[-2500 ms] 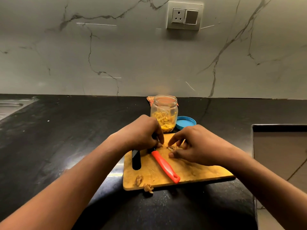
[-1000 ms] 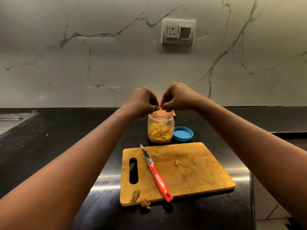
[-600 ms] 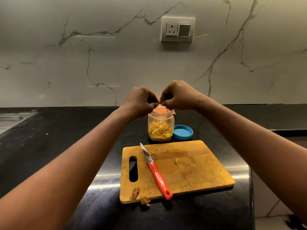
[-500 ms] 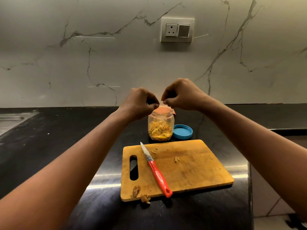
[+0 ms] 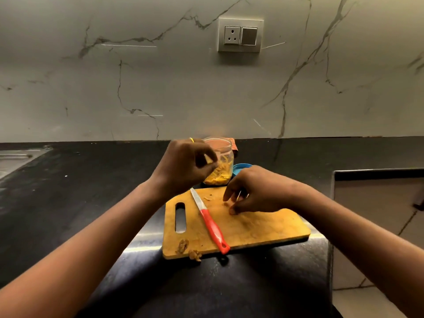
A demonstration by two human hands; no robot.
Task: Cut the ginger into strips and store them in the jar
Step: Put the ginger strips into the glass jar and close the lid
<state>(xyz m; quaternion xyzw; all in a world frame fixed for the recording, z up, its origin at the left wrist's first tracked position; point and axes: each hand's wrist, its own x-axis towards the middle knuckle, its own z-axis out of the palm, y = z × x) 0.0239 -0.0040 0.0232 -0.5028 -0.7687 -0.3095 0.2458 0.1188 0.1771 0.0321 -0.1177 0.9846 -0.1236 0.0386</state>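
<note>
Ginger strips (image 5: pixel 207 199) on cutting board (image 5: pixel 263 228): likely light, limp, tacky; a fingertip pinch suits. Right hand (image 5: pixel 254 191) loosely spread over them, seemingly empty. Left hand (image 5: pixel 185 166) curled; contents unclear.

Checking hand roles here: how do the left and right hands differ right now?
The left hand is raised by the jar, pinching a pale strip; the right hand is low, reaching down to a small ginger bit on the cutting board. Both have curled fingers; neither touches the knife.
</note>
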